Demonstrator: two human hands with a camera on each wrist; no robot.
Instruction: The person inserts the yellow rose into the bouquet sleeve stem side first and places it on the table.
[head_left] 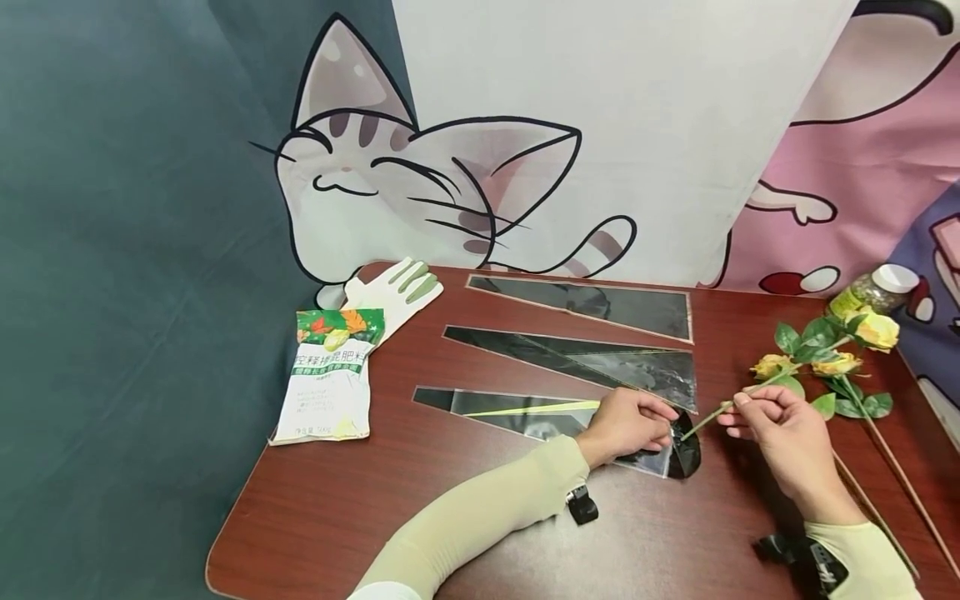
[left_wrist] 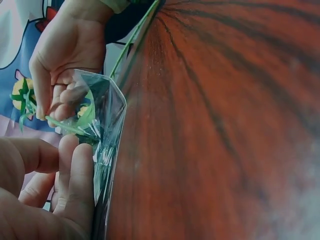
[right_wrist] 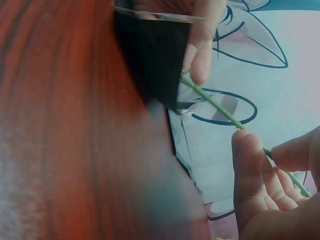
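Note:
In the head view my right hand [head_left: 787, 442] pinches the green stem [head_left: 708, 421] of a yellow rose between thumb and fingers. The lower end of the stem reaches into the open mouth of a flower sleeve [head_left: 487, 403], clear with black, lying on the table. My left hand [head_left: 630, 423] holds this sleeve near its wide end, which bulges open. In the left wrist view the sleeve's clear edge [left_wrist: 118, 95] stands up beside my left fingers [left_wrist: 80, 170]. The right wrist view shows the stem [right_wrist: 215, 105] running from my right fingertips [right_wrist: 247, 145] towards the sleeve's dark side [right_wrist: 155, 60].
Two more sleeves, a middle one [head_left: 570, 357] and a far one [head_left: 637, 310], lie behind. Yellow roses [head_left: 873, 329] with long stems lie at the right, near a lidded jar [head_left: 873, 292]. A fertilizer bag [head_left: 326, 387] and a white glove [head_left: 390, 296] are at the left.

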